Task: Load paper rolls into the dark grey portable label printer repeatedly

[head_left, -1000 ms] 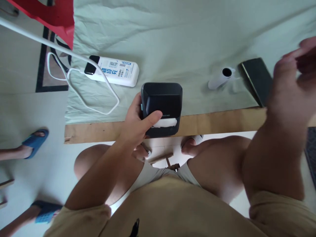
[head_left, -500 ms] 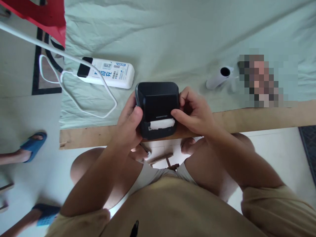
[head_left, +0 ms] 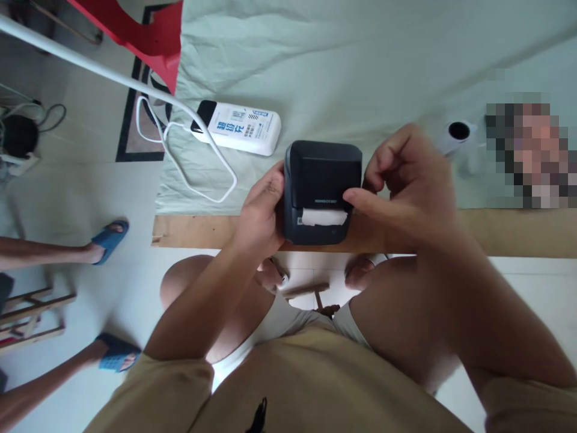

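A dark label printer (head_left: 324,174), with a strip of white paper sticking out of its front slot, is held at the table's front edge. My left hand (head_left: 264,210) is closed around its left side, fingers partly hidden behind it. My right hand (head_left: 410,180) is at the printer's right side, slightly blurred and looking raised toward me. Its thumb tip overlaps the printer's front right edge, and the other fingers curl apart from the thumb. I see nothing held in it; whether the thumb touches the printer is unclear.
A white power bank (head_left: 246,127) with a white cable (head_left: 228,174) lies on the pale green cloth (head_left: 342,78). At right stands a white roll (head_left: 458,132) beside a blurred-out patch. A red object (head_left: 166,42) is at upper left. Another person's blue slippers (head_left: 110,243) are on the floor.
The view has shifted left, so things appear farther right. My right hand has come off the printer's right side and looks higher. The left hand keeps its hold.
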A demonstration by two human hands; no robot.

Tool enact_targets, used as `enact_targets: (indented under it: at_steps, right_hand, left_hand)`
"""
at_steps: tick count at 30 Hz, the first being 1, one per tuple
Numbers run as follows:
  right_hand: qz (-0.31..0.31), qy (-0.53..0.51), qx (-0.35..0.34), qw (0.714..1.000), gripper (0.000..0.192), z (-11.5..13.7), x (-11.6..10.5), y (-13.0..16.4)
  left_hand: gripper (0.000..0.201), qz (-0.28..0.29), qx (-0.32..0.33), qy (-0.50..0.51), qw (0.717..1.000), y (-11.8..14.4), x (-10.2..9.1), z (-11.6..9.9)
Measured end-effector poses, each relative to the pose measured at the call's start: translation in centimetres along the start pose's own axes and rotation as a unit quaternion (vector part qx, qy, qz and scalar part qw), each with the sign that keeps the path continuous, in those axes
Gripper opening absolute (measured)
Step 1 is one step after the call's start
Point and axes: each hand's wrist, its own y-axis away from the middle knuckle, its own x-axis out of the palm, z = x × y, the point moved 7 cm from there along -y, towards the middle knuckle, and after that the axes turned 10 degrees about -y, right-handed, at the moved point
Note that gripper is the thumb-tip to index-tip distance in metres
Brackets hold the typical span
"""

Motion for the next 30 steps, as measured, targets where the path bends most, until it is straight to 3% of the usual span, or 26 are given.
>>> enact_targets:
  at_steps: [3,5,9,13,16,20,25,27,30]
  right_hand:
    - [0.046,0.090,-0.016,0.995,0.041,1.2,0.2,-0.1]
    - [0.038,0.136,-0.040,0.989,0.040,2.1,0.1,-0.1]
    - [-0.077,0.196,-0.116,0.971,0.025,4.0,-0.6,-0.4]
    - [-0.170,0.132,-0.147,0.965,0.021,4.4,-1.2,-0.7]
    - [-0.140,0.166,-0.115,0.969,0.017,3.7,-0.5,-1.0]
    - [-0.041,0.312,-0.110,0.943,0.006,3.1,1.4,-1.1]
    - [0.094,0.343,-0.069,0.932,0.029,1.7,2.8,-1.8]
    - [0.103,0.309,-0.059,0.944,0.034,2.1,2.3,-1.9]
    - [0.057,0.224,-0.037,0.972,0.035,3.4,0.5,-1.7]
  left_hand:
    - [0.025,0.002,0.001,-0.005,1.000,-0.1,0.2,-0.1]
    - [0.026,-0.007,0.004,-0.009,1.000,-0.2,0.2,-0.1]
    - [0.022,-0.017,0.001,-0.005,1.000,-0.4,0.0,0.1]
    - [0.024,-0.010,-0.010,0.013,1.000,-0.4,0.0,0.3]
    - [0.025,-0.006,-0.012,0.027,1.000,-0.3,0.0,0.3]
    - [0.029,0.004,-0.017,0.019,1.000,-0.2,0.1,0.3]
    - [0.042,0.013,-0.018,-0.007,1.000,0.0,0.3,0.2]
    - [0.049,0.032,-0.013,-0.023,0.999,0.1,0.5,0.1]
    - [0.053,0.046,0.002,-0.022,0.999,0.2,0.6,0.0]
